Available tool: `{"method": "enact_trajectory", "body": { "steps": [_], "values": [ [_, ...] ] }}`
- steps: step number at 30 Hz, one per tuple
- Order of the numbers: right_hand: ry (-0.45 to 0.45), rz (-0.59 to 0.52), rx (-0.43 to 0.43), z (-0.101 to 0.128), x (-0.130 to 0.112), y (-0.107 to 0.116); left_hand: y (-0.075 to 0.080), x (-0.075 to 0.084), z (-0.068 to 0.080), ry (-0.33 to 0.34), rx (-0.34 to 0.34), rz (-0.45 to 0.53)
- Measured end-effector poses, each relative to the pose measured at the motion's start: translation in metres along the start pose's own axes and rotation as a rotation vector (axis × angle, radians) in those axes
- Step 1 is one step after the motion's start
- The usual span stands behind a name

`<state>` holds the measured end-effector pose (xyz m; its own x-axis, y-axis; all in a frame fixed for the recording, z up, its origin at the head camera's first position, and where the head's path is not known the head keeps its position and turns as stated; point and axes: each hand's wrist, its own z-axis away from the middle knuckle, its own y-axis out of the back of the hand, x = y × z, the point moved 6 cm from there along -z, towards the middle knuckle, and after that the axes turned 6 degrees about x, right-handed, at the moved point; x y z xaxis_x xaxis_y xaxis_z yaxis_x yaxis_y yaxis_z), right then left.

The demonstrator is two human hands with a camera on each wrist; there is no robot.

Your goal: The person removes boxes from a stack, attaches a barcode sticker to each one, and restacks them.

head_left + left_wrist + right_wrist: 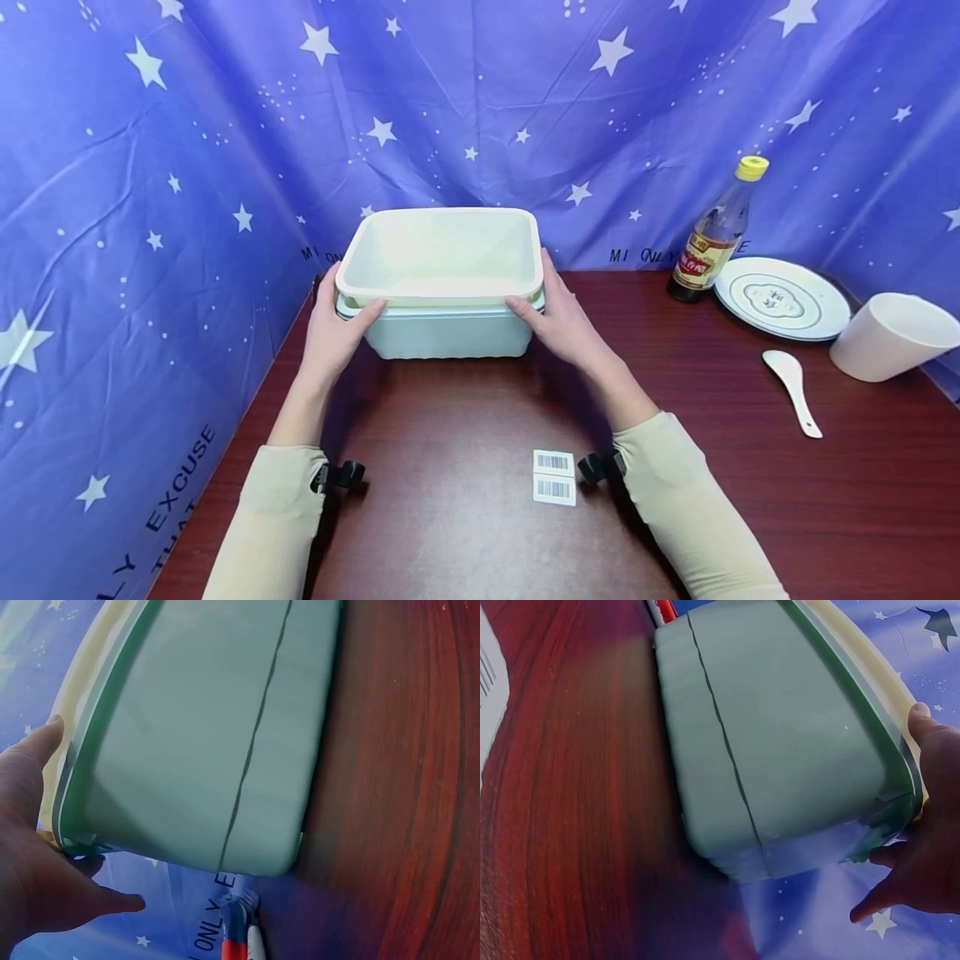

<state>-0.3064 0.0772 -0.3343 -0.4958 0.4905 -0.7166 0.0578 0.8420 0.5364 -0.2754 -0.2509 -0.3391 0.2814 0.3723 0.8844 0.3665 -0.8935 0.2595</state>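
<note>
Two nested basins, cream basin [442,250] inside green basin [444,332], gripped at the rim by left hand [333,329] and right hand [564,321], thumbs curled over, at the table's [465,533] far edge.

Off right: one bottle [712,237], one plate [780,297], one cup [888,335], one spoon [793,387]; two barcode labels [554,477] nearer; open tabletop between.

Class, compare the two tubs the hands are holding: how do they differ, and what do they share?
The cream tub sits nested inside the pale green tub, which stands on the table. The cream tub's rim rides higher. The left hand and right hand grip the rims at either side. Both tubs are rectangular with rounded corners.
</note>
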Motion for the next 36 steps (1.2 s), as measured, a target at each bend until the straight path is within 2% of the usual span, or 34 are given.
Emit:
{"method": "enact_trajectory", "body": {
  "steps": [6, 8, 15, 17, 19, 23, 26, 29, 34, 36],
  "values": [
    [-0.055, 0.013, -0.014, 0.0, 0.002, 0.002, 0.002, 0.041, 0.012, -0.013, 0.0, -0.018],
    [-0.06, 0.025, -0.012, 0.001, 0.001, 0.004, 0.002, 0.049, 0.014, -0.016, 0.0, -0.017],
    [-0.053, 0.058, -0.01, -0.002, -0.003, 0.012, 0.001, 0.023, -0.002, -0.038, 0.034, 0.054],
    [-0.04, 0.056, -0.004, -0.003, -0.006, 0.015, 0.0, 0.027, -0.003, -0.057, 0.043, 0.093],
    [-0.022, 0.056, 0.006, -0.006, -0.008, 0.017, 0.0, 0.037, -0.001, -0.079, 0.05, 0.141],
    [-0.001, 0.062, 0.02, -0.009, -0.012, 0.023, -0.001, 0.061, 0.005, -0.106, 0.059, 0.165],
    [0.0, 0.07, 0.023, -0.01, -0.013, 0.027, -0.001, 0.069, 0.007, -0.107, 0.063, 0.183],
    [0.003, 0.06, 0.032, -0.011, -0.016, 0.03, -0.002, 0.07, 0.007, -0.094, 0.064, 0.216],
    [0.035, -0.003, 0.049, -0.013, -0.022, 0.034, -0.002, 0.059, 0.001, -0.052, 0.069, 0.254],
    [0.047, -0.061, 0.048, -0.014, -0.024, 0.035, -0.002, 0.054, -0.002, -0.043, 0.075, 0.262]
  ]
}}
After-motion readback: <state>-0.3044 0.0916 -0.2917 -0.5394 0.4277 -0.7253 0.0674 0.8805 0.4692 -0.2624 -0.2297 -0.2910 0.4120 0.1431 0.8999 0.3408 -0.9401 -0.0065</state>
